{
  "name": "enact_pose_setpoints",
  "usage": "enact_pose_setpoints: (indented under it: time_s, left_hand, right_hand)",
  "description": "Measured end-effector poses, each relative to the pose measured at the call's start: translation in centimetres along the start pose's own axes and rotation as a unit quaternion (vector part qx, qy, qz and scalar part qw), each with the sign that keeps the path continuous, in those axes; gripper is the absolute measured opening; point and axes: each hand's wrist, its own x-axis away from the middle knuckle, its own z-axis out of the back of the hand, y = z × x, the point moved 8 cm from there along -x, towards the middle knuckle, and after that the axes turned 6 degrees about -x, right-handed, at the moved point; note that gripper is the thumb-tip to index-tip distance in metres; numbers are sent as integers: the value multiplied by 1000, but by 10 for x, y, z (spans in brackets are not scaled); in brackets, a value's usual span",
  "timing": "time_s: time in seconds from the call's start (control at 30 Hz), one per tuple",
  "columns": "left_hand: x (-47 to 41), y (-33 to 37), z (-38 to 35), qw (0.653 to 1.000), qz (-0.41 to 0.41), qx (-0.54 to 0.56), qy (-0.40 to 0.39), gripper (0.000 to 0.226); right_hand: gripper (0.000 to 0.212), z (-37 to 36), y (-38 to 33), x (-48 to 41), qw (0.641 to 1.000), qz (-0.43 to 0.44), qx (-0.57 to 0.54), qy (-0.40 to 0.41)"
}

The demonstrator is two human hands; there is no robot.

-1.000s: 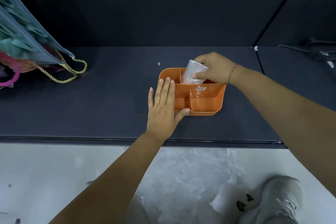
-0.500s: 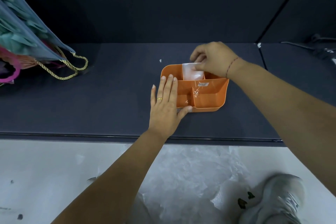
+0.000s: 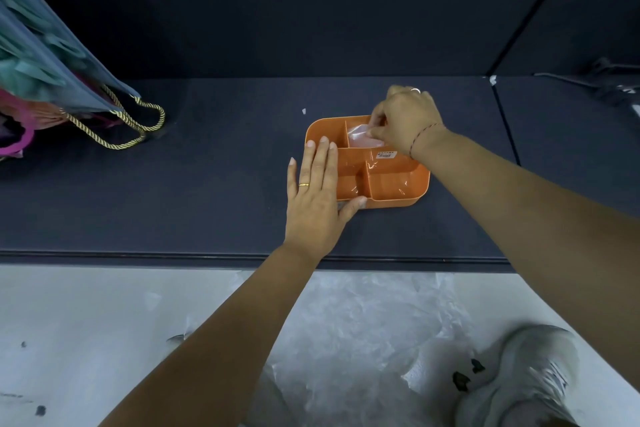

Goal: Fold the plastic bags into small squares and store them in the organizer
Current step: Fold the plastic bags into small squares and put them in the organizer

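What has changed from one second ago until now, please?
The right hand pushed the bag down from above the rim into the far compartment of the organizer, and still pinches it. The left hand stayed flat on the organizer's left side.

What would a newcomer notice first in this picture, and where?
The bright orange organizer in the middle of the dark table stands out most. The right hand pinches a folded plastic bag in its far compartment, while the left hand lies flat on its left side. At far left sits a rope-handled gift bag.
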Motion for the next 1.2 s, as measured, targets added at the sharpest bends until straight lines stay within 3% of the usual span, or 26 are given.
enact_pose_setpoints:
  time_s: [0.1, 0.33, 0.53, 0.67, 0.77, 0.87, 0.9, 1.0, 1.03, 1.2]
  left_hand:
    - [5, 4, 3, 999, -10, -30, 12, 84]
    - [55, 20, -13, 987, -141, -75, 13, 68]
    - [43, 16, -19, 987, -151, -56, 2, 69]
    - [23, 12, -29, 989, -135, -55, -27, 73]
    - [4, 7, -33, 991, -110, -64, -51, 77]
    - [-14, 5, -36, 991, -95, -50, -77, 78]
    - [-20, 4, -36, 992, -91, -39, -83, 78]
    - [-40, 2, -37, 991, -81, -29, -99, 79]
    - [-47, 1, -38, 991, -80, -33, -105, 79]
    - [-89, -7, -43, 987, -85, -46, -132, 80]
  right_hand:
    - [13, -3, 0, 0, 999, -11, -4, 37]
    - [14, 0, 12, 9, 987, -39, -117, 102]
    - [11, 1, 26, 96, 917, -110, -336, 184]
    - [25, -34, 46, 207, 872, -238, -363, 227]
    - [30, -83, 63, 279, 840, -376, -339, 194]
    - [70, -127, 62, 301, 862, -405, -299, 60]
    - [68, -135, 61, 299, 865, -399, -303, 30]
    - [19, -144, 61, 286, 890, -373, -259, -46]
    - [18, -142, 65, 283, 886, -378, -265, -39]
    - [40, -126, 73, 263, 784, -394, -480, -21]
